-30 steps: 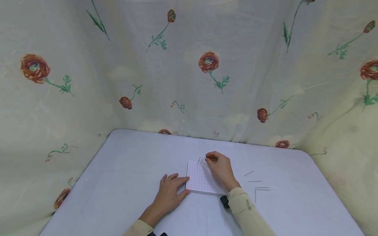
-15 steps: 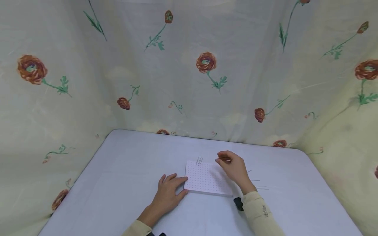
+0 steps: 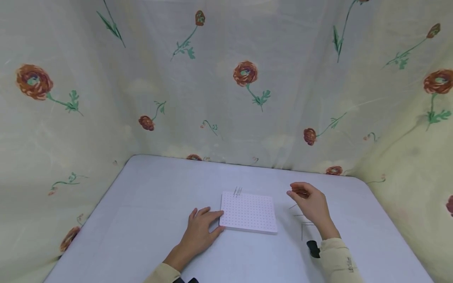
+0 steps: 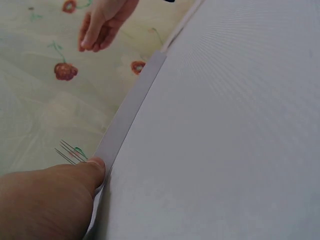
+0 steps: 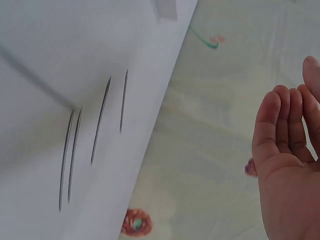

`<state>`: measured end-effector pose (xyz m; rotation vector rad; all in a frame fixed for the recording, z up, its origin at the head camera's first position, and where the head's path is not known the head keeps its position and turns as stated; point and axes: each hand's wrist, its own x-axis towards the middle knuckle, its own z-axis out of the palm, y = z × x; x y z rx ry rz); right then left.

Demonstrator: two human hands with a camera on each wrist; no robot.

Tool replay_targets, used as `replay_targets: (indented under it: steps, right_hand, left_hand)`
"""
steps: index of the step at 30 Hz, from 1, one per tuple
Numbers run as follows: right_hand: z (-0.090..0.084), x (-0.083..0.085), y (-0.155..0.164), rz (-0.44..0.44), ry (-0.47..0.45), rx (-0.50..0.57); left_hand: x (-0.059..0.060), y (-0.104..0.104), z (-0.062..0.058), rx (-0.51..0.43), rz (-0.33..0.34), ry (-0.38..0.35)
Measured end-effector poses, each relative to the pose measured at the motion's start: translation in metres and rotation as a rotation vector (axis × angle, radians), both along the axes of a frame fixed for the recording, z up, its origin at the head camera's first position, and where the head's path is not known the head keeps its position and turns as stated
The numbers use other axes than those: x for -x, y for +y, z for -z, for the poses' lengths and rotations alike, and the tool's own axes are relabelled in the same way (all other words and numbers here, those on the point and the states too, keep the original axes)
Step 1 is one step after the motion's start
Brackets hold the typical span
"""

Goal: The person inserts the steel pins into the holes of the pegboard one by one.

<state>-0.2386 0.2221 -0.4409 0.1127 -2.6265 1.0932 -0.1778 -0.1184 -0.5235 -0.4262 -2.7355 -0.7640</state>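
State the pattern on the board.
White board with a grid of small red dots; clearest in the head view.

The right hand partly hides the loose needles; their count there seems unclear.

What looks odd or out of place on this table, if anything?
Nothing looks spilled or broken. The only untidy bit: four thin needles lie loose on the table under the right hand, not quite parallel, while a few others stand stuck in the far edge of the dotted white board that the left hand touches.
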Motion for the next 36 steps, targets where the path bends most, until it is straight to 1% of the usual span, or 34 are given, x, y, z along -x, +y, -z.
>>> replay_targets:
  steps: [4, 10, 18, 25, 30, 36]
  right_hand:
    - [-0.001, -0.007, 0.021, 0.008, -0.015, -0.006]
    - [0.004, -0.018, 0.049, 0.02, -0.023, -0.041]
    - [0.013, -0.027, 0.076, 0.031, -0.132, -0.132]
    - [0.027, -0.035, 0.097, 0.034, -0.174, -0.192]
    - [0.035, -0.04, 0.107, 0.024, -0.214, -0.197]
    - [0.043, -0.039, 0.114, 0.015, -0.257, -0.206]
  left_hand:
    - [0.0, 0.0, 0.001, 0.001, -0.003, 0.005]
    - [0.0, 0.001, 0.0, -0.012, 0.009, -0.009]
    - [-0.001, 0.001, 0.001, -0.017, 0.011, -0.026]
    - [-0.001, 0.001, -0.001, -0.015, 0.003, -0.031]
    - [-0.002, 0.002, 0.0, -0.02, 0.007, -0.016]
    - [-0.001, 0.001, 0.0, -0.017, 0.0, -0.01]
